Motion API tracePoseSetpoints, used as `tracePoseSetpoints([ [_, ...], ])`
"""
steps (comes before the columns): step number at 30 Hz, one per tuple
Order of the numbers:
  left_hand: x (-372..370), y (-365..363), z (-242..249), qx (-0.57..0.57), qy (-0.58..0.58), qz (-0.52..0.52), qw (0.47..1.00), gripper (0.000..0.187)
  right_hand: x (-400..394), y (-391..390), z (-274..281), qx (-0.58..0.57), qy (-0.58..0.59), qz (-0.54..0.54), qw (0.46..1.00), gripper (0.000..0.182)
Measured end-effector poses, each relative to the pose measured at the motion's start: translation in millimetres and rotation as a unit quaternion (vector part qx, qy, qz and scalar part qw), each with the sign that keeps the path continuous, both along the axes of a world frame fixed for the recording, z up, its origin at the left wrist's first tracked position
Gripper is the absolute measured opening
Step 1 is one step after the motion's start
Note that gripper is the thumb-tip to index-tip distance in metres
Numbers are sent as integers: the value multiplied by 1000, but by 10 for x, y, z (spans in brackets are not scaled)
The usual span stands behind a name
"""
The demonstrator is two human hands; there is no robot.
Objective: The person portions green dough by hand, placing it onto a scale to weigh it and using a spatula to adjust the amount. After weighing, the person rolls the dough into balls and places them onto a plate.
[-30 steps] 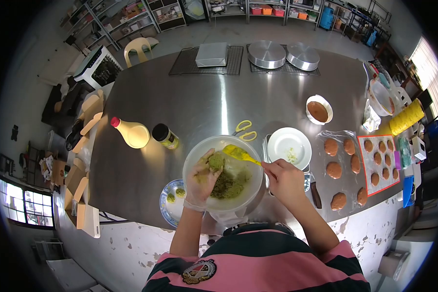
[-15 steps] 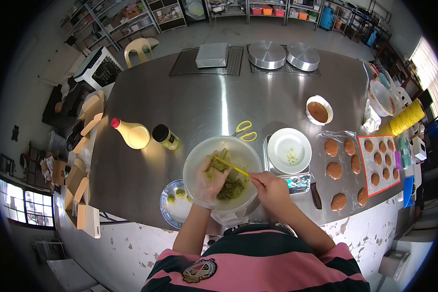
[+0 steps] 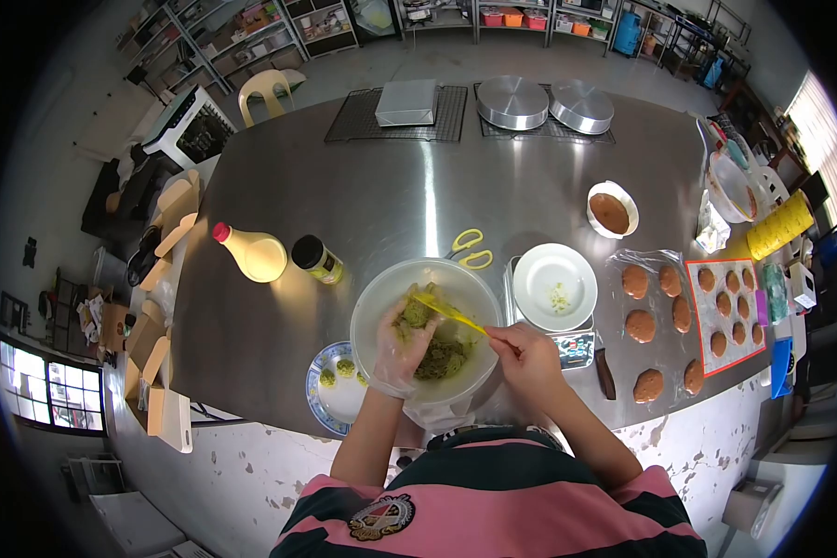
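Note:
My left hand [image 3: 403, 346], in a clear plastic glove, cups a lump of green mixture [image 3: 416, 313] inside the large translucent bowl [image 3: 367, 293]. A yellow spoon or spatula [image 3: 456, 314] is pinched by its end in my bare right hand [image 3: 523, 353], at the bowl's right rim. Its other end touches the lump in my left palm. More crumbly green mixture [image 3: 443, 358] lies at the bottom of the bowl. Left of the bowl, small green balls [image 3: 327, 378] sit on a blue-patterned plate [image 3: 320, 402] that the bowl partly hides.
A white plate [image 3: 555, 263] with green crumbs rests on a digital scale [image 3: 575, 349]. Scissors [image 3: 471, 249], a knife [image 3: 605, 374], a squeeze bottle [image 3: 254, 255] and a black-lidded jar [image 3: 317, 259] surround the bowl. Brown rounds [image 3: 640, 325] lie on plastic at right; round pans [image 3: 512, 102] stand behind.
The yellow tool has turned, showing a broader face against the lump. My right hand has shifted slightly to the right, while my left hand remains in the bowl.

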State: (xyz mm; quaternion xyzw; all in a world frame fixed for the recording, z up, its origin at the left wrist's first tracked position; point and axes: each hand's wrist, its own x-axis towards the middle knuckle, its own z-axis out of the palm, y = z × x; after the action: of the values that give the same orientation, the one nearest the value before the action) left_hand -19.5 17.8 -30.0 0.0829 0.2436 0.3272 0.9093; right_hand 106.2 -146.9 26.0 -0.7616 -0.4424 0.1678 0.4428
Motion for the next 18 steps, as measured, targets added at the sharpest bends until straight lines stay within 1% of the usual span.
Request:
tracePoseSetpoints([
  [1, 1, 5, -2, 0, 0, -1, 1000, 38, -5, -11, -13, 4, -7, -5, 1000, 19],
  [3, 13, 14, 15, -36, -39, -15, 999, 39, -20, -38, -48, 9, -14, -12, 1000, 19],
  [5, 24, -9, 75, -49, -42, -16, 998, 39, -47, -68, -103, 44, -113, -4, 993, 21],
  [6, 30, -24, 101, -63, -44, -18, 997, 38, -54, -71, -142, 44, -113, -5, 993, 21],
  [8, 38, -35, 90, -74, -49, -18, 996, 38, -60, -70, -217, 66, -210, -1, 976, 22],
  [10, 48, -51, 54, -85, -54, -20, 995, 37, -57, -61, -229, 60, -222, -10, 973, 23],
  [11, 51, -63, 11, -52, -43, -24, 997, 37, -53, -52, -227, 54, -235, -17, 970, 23],
  [12, 57, -81, 10, -19, -33, -28, 999, 37, -56, -47, -217, 55, -234, -17, 970, 23],
  [13, 57, -99, 18, -18, -33, -28, 999, 37, -62, -42, -196, 43, -187, -26, 981, 23],
  [14, 58, -118, 33, -19, -9, -8, 1000, 37, -65, -38, -176, 31, -139, -35, 989, 22],
  [15, 62, -127, 49, -20, 15, 12, 1000, 36, -61, -35, -155, 31, -139, -36, 989, 22],
  [17, 69, -108, 35, -36, 5, 28, 999, 35, -50, -33, -122, 12, -1, -36, 999, 20],
  [18, 71, -98, 28, -52, -6, 46, 998, 35, -55, -36, -132, 12, -1, -36, 999, 20],
])
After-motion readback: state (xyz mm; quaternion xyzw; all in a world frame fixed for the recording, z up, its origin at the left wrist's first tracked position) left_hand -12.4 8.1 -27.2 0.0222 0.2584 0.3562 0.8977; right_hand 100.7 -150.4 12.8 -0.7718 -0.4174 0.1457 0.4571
